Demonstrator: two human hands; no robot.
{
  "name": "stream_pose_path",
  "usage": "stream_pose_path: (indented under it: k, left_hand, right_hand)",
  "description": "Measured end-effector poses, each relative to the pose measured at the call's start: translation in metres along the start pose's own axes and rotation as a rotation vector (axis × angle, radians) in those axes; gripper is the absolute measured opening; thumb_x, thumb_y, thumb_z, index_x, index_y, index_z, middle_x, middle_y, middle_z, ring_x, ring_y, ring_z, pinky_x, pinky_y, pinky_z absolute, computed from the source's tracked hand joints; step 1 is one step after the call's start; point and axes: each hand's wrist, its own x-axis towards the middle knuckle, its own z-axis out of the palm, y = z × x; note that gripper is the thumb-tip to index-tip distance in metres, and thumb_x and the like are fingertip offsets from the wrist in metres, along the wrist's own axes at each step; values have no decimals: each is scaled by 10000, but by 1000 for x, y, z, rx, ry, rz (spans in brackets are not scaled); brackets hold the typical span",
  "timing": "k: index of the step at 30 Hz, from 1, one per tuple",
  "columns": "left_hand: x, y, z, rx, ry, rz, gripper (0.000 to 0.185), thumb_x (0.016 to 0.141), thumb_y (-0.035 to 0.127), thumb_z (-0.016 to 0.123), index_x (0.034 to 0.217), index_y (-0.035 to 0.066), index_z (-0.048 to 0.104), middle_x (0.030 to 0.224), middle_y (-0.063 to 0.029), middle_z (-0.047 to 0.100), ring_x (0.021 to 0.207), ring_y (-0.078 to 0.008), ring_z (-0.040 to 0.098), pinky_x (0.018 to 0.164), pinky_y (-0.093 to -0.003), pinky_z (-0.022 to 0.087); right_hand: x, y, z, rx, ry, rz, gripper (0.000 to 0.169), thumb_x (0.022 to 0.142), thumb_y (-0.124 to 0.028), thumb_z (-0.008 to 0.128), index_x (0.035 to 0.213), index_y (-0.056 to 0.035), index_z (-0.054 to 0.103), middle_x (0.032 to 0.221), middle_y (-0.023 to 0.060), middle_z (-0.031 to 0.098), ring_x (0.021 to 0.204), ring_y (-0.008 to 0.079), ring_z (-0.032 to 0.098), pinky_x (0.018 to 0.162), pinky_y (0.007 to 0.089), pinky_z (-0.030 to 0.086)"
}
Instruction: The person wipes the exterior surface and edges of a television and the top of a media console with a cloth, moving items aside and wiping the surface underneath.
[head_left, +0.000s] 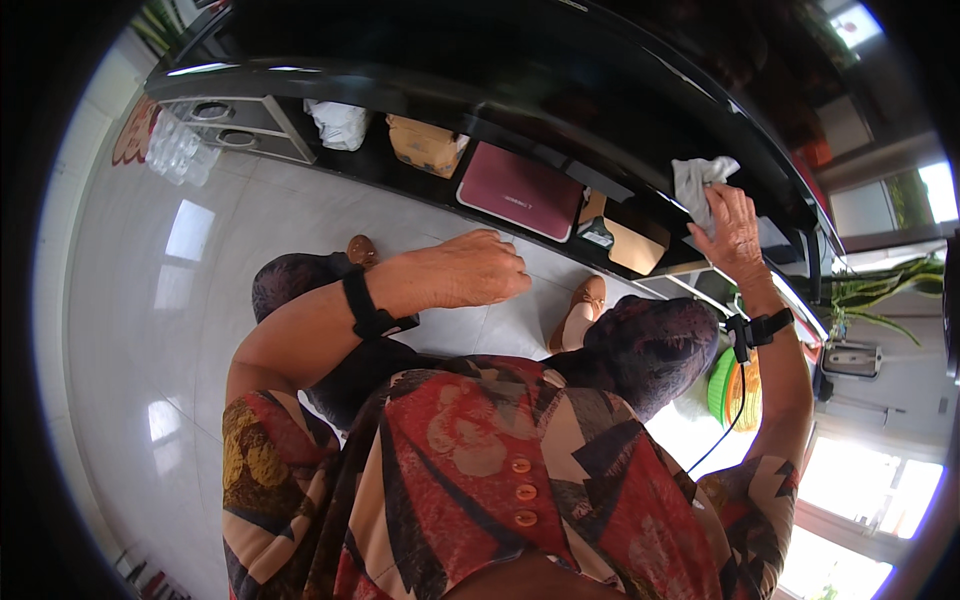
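Observation:
My right hand (729, 225) holds a crumpled pale grey cloth (699, 187) against the glossy black top of a low cabinet (600, 142), near its right part. In front of my body, over the floor, hangs my left hand (484, 270), its fingers curled in and nothing visible in them. A dark red laptop-like case (521, 187) lies on the shelf beyond it. Beside that are an opened cardboard box (634, 244) and a small black item with a label (598, 232).
Further left on the shelf are a brown package (424, 144) and a white plastic bag (337, 124), then grey drawers (240, 124). Clear plastic bottles (180, 150) stand on the floor. A green-lidded jar (724, 386) is at the right, below a leafy plant (877, 292).

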Motion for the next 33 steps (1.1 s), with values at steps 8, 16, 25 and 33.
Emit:
stream_pose_path:
  k: [8, 16, 25, 33]
  left_hand:
    - [4, 5, 16, 28, -36, 61, 98, 759, 142, 533, 684, 83, 509, 697, -44, 553, 759, -209, 589, 700, -349, 446]
    - [4, -1, 29, -63, 107, 125, 158, 722, 144, 538, 609, 46, 489, 580, -106, 515, 626, -284, 568, 558, -397, 425]
    - [8, 6, 31, -86, 217, 162, 179, 662, 130, 554, 540, 20, 482, 532, -145, 502, 577, -311, 566, 498, -401, 421]
    - [3, 22, 28, -133, 207, 169, 140, 644, 116, 567, 549, 18, 538, 573, -154, 541, 587, -304, 572, 492, -390, 419]
  right_hand:
    - [63, -48, 38, -96, -84, -217, 759, 594, -113, 726, 1264, -82, 370, 1293, 182, 345, 1112, 367, 425, 978, 449, 345]
    - [147, -109, 49, -183, -26, -342, 639, 688, -52, 623, 1274, -196, 412, 1323, 168, 334, 1145, 372, 418, 957, 443, 362]
    - [232, -160, 78, -184, 168, -421, 578, 717, -107, 625, 1246, -269, 458, 1340, 125, 327, 1147, 393, 415, 832, 466, 414]
    - [303, -204, 99, -147, 227, -534, 566, 729, -83, 611, 1251, -255, 472, 1365, 91, 327, 1191, 327, 397, 927, 433, 372]
